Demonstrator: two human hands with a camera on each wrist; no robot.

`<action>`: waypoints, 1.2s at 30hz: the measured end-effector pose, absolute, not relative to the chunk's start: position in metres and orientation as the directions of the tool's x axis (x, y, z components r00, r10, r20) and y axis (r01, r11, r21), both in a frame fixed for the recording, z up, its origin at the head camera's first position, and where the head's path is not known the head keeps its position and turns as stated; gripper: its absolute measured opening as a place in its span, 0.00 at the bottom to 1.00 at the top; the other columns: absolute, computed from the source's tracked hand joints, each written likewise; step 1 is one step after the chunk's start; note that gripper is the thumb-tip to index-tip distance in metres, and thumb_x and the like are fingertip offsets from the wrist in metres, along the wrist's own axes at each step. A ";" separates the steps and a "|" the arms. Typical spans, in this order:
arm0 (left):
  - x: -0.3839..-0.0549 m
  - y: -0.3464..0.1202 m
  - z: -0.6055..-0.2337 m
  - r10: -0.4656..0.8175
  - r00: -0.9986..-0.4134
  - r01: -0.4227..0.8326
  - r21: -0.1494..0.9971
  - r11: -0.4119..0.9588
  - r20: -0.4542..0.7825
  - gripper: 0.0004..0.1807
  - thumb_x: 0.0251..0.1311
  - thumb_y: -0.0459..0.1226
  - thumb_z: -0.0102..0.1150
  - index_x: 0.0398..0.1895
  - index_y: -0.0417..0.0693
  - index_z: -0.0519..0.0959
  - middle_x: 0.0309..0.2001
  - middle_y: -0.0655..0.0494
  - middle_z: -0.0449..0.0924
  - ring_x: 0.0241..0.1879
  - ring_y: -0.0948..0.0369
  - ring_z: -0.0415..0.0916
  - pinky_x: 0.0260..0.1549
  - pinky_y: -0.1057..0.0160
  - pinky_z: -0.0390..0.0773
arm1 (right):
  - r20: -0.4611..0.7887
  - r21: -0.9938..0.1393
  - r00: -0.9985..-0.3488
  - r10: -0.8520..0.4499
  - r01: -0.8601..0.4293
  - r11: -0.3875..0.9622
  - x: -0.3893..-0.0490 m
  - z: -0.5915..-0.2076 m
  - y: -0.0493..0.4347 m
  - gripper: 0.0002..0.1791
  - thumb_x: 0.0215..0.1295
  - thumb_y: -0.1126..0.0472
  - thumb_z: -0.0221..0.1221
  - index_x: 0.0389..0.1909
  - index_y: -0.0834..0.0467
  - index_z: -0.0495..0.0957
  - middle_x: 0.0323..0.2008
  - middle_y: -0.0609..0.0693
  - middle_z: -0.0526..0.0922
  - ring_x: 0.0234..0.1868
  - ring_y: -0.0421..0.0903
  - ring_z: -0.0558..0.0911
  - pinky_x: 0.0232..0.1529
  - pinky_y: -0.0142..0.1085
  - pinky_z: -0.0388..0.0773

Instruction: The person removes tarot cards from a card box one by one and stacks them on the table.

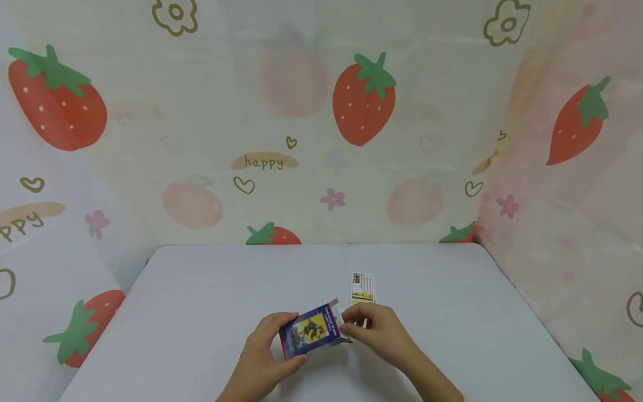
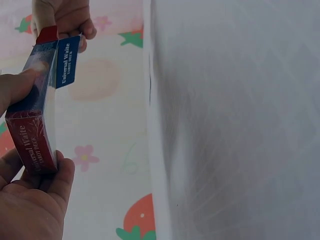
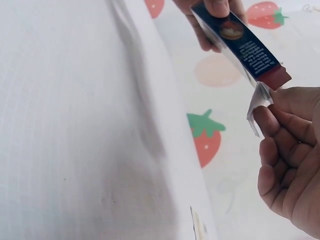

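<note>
A blue and red tarot card box (image 1: 310, 330) printed "Universal Waite" is tilted above the table, its end flaps folded out. My left hand (image 1: 264, 349) grips it by its edges, thumb on one side and fingers on the other. At the box's open end is my right hand (image 1: 379, 332), its thumb and forefinger pinching right at the mouth, other fingers curled. What lies between those fingertips I cannot tell. The blue end flap (image 2: 67, 61) sticks out in the left wrist view. In the right wrist view a red side flap (image 3: 274, 78) touches the thumb.
A white printed card (image 1: 363, 287) lies on the white-covered table (image 1: 226, 285) just beyond the right hand. Strawberry-patterned curtains (image 1: 281, 128) rise behind the table and along both sides.
</note>
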State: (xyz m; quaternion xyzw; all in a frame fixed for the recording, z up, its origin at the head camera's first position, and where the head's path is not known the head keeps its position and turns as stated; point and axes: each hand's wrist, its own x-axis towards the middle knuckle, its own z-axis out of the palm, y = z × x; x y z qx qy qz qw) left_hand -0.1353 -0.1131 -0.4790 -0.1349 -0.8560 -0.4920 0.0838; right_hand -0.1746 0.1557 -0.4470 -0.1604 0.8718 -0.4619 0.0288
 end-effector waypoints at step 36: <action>-0.136 -0.114 -0.479 0.136 -0.942 0.333 0.807 0.488 0.306 0.43 0.40 0.39 0.86 0.63 0.71 0.74 0.60 0.74 0.74 0.57 0.68 0.73 0.59 0.54 0.79 | 0.183 -0.799 -0.951 -0.250 -0.291 0.526 -0.174 -0.437 0.164 0.07 0.63 0.59 0.71 0.41 0.51 0.86 0.28 0.38 0.84 0.30 0.39 0.76 0.30 0.29 0.74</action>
